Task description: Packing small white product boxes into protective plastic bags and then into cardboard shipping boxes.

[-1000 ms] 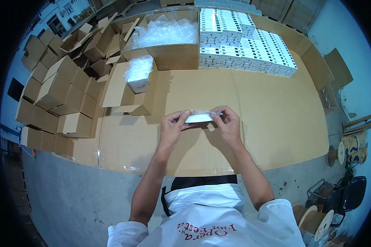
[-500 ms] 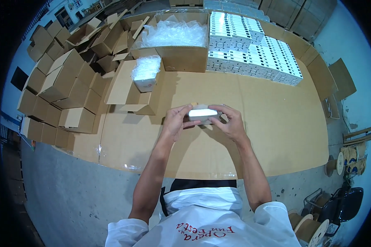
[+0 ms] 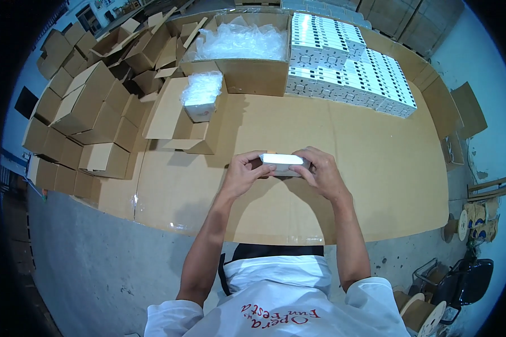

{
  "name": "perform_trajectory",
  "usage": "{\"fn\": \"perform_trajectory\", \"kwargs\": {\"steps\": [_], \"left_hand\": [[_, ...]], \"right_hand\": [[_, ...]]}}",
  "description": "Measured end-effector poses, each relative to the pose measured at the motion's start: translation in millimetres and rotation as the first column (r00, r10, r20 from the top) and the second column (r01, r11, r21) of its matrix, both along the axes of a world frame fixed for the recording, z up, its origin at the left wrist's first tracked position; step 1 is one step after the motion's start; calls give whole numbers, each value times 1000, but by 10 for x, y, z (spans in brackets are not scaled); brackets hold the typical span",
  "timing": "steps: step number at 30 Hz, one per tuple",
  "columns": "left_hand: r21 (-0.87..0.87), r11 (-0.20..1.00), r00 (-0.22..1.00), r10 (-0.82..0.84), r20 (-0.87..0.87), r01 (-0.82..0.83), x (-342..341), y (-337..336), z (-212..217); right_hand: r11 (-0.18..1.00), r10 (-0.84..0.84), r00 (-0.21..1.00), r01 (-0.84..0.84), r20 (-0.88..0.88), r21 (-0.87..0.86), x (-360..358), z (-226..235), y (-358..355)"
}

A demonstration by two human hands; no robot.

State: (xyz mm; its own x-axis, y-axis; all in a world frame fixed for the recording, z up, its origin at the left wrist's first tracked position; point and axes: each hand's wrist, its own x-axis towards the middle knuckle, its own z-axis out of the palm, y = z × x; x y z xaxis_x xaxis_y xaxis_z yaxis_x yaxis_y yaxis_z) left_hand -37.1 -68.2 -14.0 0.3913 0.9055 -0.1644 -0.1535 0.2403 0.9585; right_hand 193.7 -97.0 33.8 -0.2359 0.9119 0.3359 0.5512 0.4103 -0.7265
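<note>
Between my two hands, over the cardboard-covered table (image 3: 376,185), is a small white box (image 3: 283,160) with a greyish front side. My left hand (image 3: 245,173) grips its left end, thumb on the near side. The other end is pinched by my right hand (image 3: 322,173), fingers curled over the far edge and thumb on the front. Beyond them to the left, an open cardboard carton (image 3: 199,147) holds a white box in bubble wrap (image 3: 200,96). Farther back stands a bigger carton (image 3: 258,77) filled with clear bubble wrap (image 3: 243,42).
Stacked white boxes with dark markings (image 3: 351,87) occupy the back right. Brown cartons (image 3: 98,121) are piled along the left side. Cardboard flaps (image 3: 441,106) edge the table's right rim. On the floor at right are wooden spools (image 3: 424,314) and a black chair (image 3: 472,281).
My hands have shifted slightly to the right and down with the white box, which now shows more of its front side. My right hand's grip has changed a little.
</note>
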Motion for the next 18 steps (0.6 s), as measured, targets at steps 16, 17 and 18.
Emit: {"fn": "perform_trajectory", "kwargs": {"steps": [16, 17, 18], "left_hand": [[474, 867, 905, 317, -284, -155, -566, -132, -97], [528, 837, 888, 346, -305, -145, -592, -147, -73], [543, 827, 885, 356, -302, -147, -596, -150, -49]], "right_hand": [[982, 170, 668, -171, -725, 73, -2012, 146, 1194], [981, 179, 667, -180, -723, 76, -2106, 149, 1256], [979, 183, 759, -197, -625, 48, -2182, 152, 1312]]}}
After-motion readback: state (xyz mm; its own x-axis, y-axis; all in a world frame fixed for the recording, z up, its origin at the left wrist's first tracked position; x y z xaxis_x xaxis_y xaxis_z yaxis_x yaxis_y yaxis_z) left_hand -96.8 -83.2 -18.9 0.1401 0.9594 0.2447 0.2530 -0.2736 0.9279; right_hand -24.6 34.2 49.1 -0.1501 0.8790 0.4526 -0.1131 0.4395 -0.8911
